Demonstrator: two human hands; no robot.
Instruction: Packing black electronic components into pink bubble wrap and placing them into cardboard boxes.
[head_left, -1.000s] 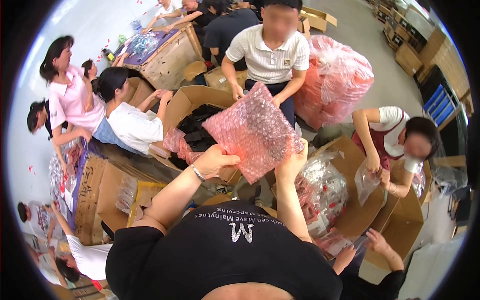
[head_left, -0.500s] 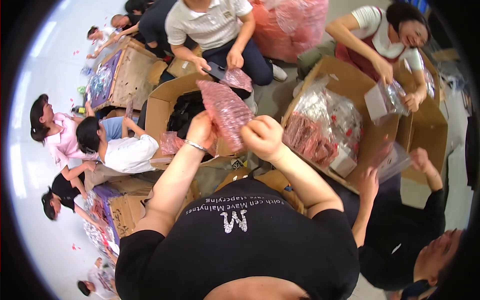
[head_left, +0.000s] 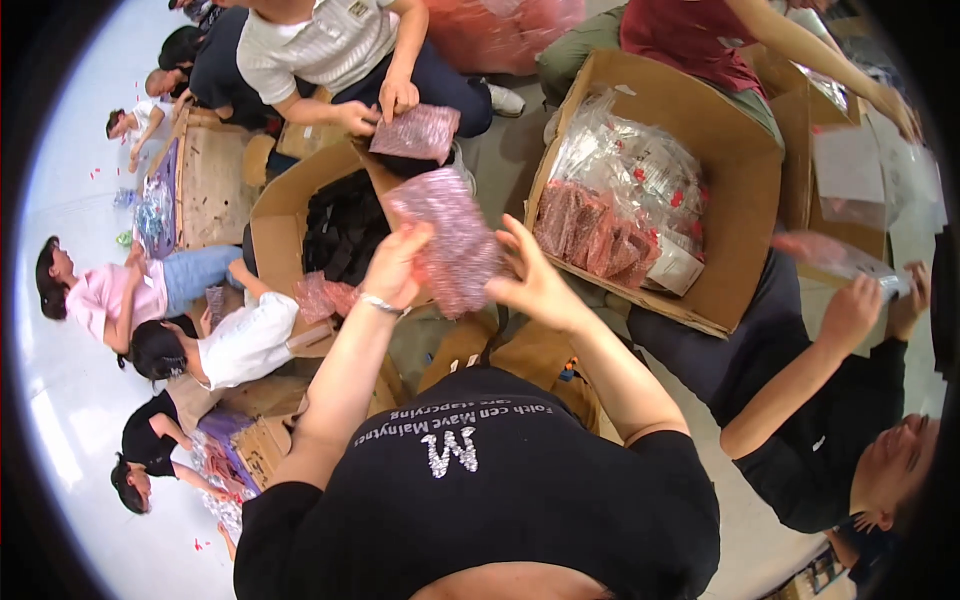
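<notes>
A pink bubble-wrap pouch (head_left: 455,240) sits between a worker's hands, the left hand (head_left: 396,268) pinching its left edge, seemingly to steady such limp material, the right hand (head_left: 543,287) spread alongside, contact too blurred to tell.

The fisheye view looks steeply down from the wearer's head, the pink bubble-wrap pouch (head_left: 455,240) near its middle. On the pouch's near side, the black shirt (head_left: 530,500) looms closest; to the pouch's right, a cardboard box (head_left: 740,180) sits farther off.
</notes>
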